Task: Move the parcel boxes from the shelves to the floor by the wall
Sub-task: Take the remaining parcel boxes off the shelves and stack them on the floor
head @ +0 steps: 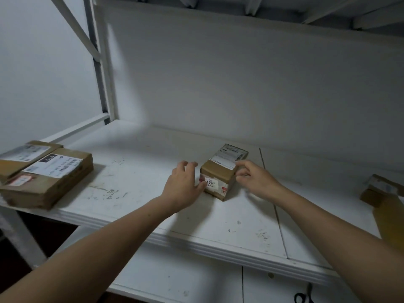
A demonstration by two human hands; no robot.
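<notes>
Left hand (pixel 184 182): half-curled round the left corner of the small parcel box (pixel 220 171), thumb on its front face.
Right hand (pixel 255 178): fingers curled, pinching the box's right top edge.
Small parcel box: brown cardboard, white shipping label on top, numbered sticker in front; standing mid-shelf (pixel 218 232).
Flat parcels (pixel 46 171): stacked at the shelf's left end.

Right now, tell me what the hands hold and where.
The small parcel box, resting on the shelf: left hand grips its left side, right hand its upper right edge.
</notes>
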